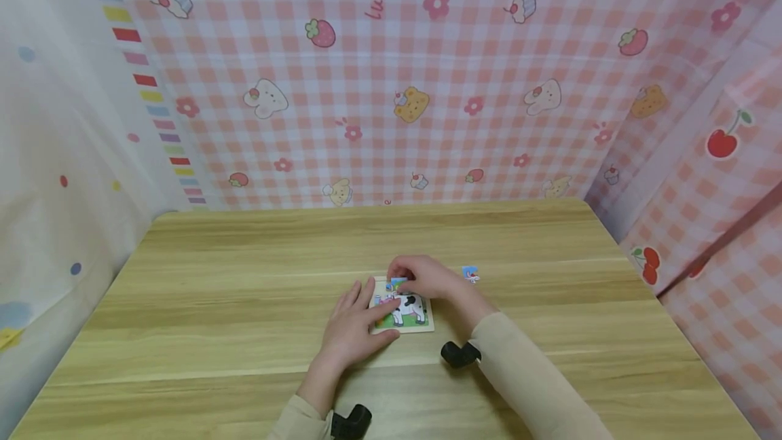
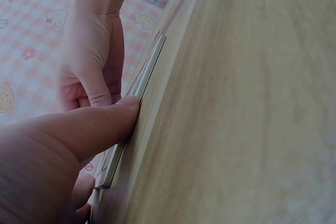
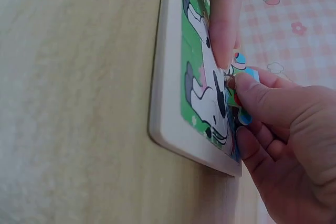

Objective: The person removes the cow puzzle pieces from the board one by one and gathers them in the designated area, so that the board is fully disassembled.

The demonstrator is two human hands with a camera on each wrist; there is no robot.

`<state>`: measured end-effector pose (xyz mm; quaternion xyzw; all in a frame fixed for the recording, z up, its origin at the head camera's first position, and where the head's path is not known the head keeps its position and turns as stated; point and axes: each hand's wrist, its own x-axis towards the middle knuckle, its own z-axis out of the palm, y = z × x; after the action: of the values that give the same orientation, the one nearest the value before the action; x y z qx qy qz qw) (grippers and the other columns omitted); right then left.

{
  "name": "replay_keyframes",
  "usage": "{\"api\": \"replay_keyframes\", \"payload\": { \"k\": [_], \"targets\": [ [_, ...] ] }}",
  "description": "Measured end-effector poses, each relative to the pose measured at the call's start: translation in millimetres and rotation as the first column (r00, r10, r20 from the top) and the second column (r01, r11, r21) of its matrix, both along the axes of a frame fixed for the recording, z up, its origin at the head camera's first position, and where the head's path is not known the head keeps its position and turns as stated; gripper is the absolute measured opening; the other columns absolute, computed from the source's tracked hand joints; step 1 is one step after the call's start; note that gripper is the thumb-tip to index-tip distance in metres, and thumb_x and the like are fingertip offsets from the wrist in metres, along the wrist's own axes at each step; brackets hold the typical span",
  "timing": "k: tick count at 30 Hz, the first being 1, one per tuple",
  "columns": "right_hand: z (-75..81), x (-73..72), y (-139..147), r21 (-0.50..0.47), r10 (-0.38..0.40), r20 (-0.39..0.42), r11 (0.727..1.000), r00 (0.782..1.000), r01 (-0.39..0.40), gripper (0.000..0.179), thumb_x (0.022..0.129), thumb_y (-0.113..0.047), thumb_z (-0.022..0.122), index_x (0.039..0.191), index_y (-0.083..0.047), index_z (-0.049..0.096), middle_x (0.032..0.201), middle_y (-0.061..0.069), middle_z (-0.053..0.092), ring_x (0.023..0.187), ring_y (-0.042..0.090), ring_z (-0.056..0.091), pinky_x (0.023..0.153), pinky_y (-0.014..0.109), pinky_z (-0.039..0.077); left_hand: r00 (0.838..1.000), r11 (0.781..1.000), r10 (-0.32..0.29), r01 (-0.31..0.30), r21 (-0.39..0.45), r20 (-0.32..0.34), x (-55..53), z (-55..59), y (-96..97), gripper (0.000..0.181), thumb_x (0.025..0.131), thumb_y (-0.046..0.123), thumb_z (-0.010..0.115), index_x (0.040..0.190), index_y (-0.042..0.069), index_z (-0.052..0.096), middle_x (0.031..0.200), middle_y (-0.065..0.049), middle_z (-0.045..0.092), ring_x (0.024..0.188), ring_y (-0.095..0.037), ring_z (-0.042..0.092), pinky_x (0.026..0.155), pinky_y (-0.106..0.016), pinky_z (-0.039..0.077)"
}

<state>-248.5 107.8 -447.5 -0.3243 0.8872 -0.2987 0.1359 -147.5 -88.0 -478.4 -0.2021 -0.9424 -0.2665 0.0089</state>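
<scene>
A small square wooden cow puzzle [image 1: 411, 330] lies on the table, its picture a black-and-white cow on green grass. My left hand [image 1: 351, 333] rests over its left side with fingers spread, one finger lying across the picture. In the left wrist view the left thumb [image 2: 102, 127] presses at the board's near edge. At the far side of the board my right hand [image 1: 426, 278] pinches a blue and green puzzle piece [image 3: 242, 109] between thumb and fingers. That piece is tilted above the picture, close to the left fingertip. The right fingers partly hide it.
A loose blue puzzle piece [image 1: 470, 273] with a white and red figure lies on the wooden table [image 1: 244, 318], right of the board and beyond the right wrist. A pink checked cloth [image 1: 366, 127] hangs behind the table, with more cloth at both sides.
</scene>
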Motion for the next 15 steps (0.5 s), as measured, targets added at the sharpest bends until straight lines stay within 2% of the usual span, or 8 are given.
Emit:
{"api": "replay_keyframes", "payload": {
  "k": [9, 15],
  "targets": [
    [-0.6, 2.5, 3.2, -0.052, -0.011, 0.010, 0.999, 1.000, 0.012, 0.015, 0.094, -0.006, 0.067, 0.104, -0.015, 0.064, 0.097, -0.004, 0.066, 0.092, 0.013, 0.060, 0.088, 0.035, 0.050, 1.000, 1.000, 0.005, -0.005, 0.012, 0.012, 0.8, 2.7, 0.4, 0.053, 0.089, 0.045, 0.070, 0.137, 0.024, 0.063, 0.157, -0.023, 0.028, 0.145, -0.047, 0.019, 0.116, -0.060, 0.015],
    [-4.9, 6.7, 9.6, -0.182, -0.076, 0.053, 0.980, 0.996, 0.084, 0.013, 0.095, -0.008, 0.067, 0.105, -0.015, 0.065, 0.094, -0.004, 0.062, 0.088, 0.015, 0.056, 0.083, 0.033, 0.048, 1.000, 1.000, 0.003, -0.003, 0.009, 0.007, 1.5, 3.9, 1.1, 0.052, 0.089, 0.044, 0.070, 0.136, 0.023, 0.063, 0.157, -0.024, 0.029, 0.144, -0.048, 0.020, 0.115, -0.060, 0.016]
  ]
}}
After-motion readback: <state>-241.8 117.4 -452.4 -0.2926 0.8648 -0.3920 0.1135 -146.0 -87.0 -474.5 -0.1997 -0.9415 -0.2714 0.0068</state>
